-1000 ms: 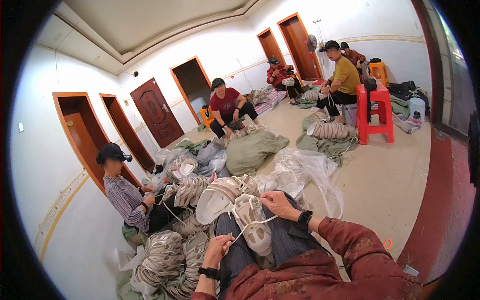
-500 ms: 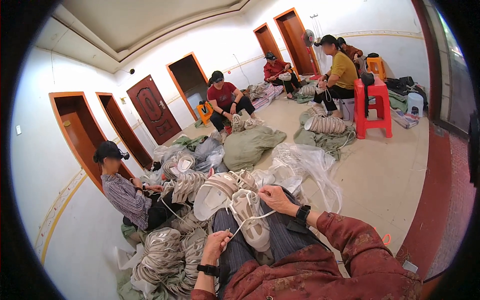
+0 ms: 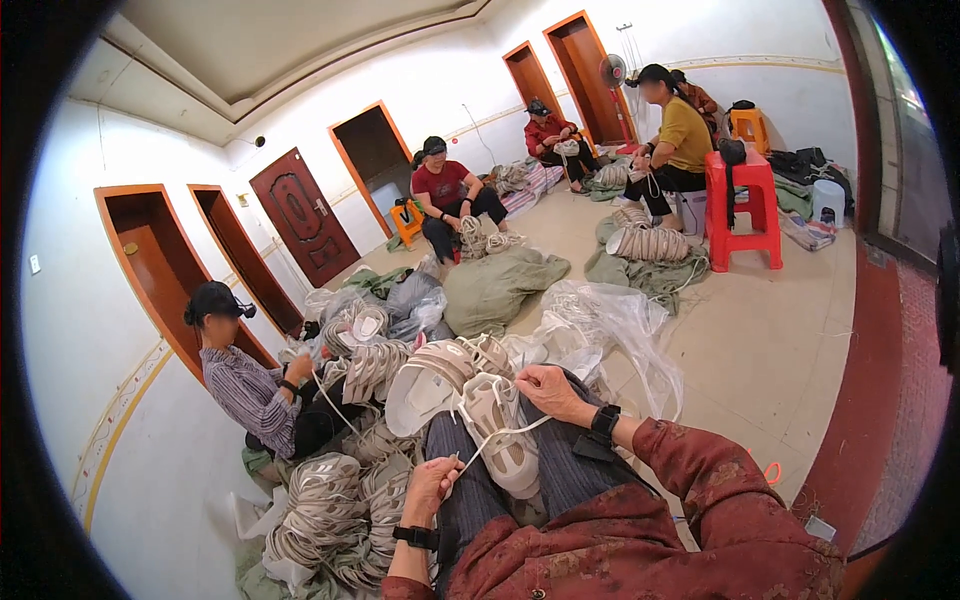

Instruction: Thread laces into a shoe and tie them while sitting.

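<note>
A beige and white shoe upper (image 3: 508,462) lies between my thighs, its toe end toward me. A white shoelace (image 3: 510,432) runs across it, and its two ends lead to my two hands. At the lower left of the upper, my left hand (image 3: 430,489) is closed in a pinch on one lace end, whose tip pokes up past the fingers. Beside the upper's far right side, my right hand (image 3: 553,394) is closed with thumb and finger together on the lace. More stacked shoe uppers (image 3: 440,372) rest just beyond my knees.
Heaps of nested uppers (image 3: 318,510) lie on the floor at my left, near a person in a striped shirt (image 3: 248,392). Ahead are a green sack (image 3: 500,290) and clear plastic bags (image 3: 622,335). Several other people sit farther back, and a red stool (image 3: 742,210) stands at right.
My hands and the shoe upper stay almost in place. The person in the striped shirt has raised a hand, drawing a lace upward. The whole view has shifted slightly.
</note>
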`<act>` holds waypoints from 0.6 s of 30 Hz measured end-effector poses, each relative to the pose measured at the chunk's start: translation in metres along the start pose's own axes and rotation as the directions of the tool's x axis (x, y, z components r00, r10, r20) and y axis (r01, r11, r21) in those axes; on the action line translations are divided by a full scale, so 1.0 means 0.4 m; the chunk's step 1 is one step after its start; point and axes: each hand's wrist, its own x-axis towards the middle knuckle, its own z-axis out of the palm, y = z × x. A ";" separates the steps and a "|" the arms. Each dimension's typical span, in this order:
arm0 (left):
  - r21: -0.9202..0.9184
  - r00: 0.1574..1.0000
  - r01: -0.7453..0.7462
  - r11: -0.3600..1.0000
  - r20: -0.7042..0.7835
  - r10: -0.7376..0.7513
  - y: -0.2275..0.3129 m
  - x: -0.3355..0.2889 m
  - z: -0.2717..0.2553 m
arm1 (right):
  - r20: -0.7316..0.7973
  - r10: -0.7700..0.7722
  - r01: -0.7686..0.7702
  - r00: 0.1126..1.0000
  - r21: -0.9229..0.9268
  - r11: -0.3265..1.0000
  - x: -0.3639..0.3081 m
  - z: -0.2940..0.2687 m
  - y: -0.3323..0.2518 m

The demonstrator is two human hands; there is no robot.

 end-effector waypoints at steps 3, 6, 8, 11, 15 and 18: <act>0.005 1.000 0.000 1.000 0.003 0.000 0.003 0.000 0.003 | 0.002 0.027 -0.027 1.000 0.018 0.999 -0.001 0.002 0.009; 0.005 1.000 0.004 1.000 0.001 -0.004 0.007 -0.005 0.005 | -0.010 0.011 -0.011 1.000 0.038 0.999 -0.004 0.003 0.007; 0.001 1.000 0.006 1.000 0.000 -0.006 0.007 -0.006 0.004 | -0.012 0.017 -0.017 1.000 0.003 1.000 -0.004 -0.001 0.001; 0.002 1.000 0.005 1.000 -0.007 -0.005 0.006 -0.005 0.004 | -0.009 0.025 -0.025 1.000 -0.007 1.000 -0.004 -0.004 0.001; 0.004 1.000 0.002 1.000 -0.009 -0.002 0.005 -0.002 0.005 | -0.018 0.010 -0.010 1.000 0.020 1.000 -0.004 -0.001 0.009; 0.005 1.000 -0.003 1.000 -0.005 0.003 0.003 0.001 0.003 | -0.020 0.019 -0.018 1.000 0.016 1.000 -0.002 -0.001 0.007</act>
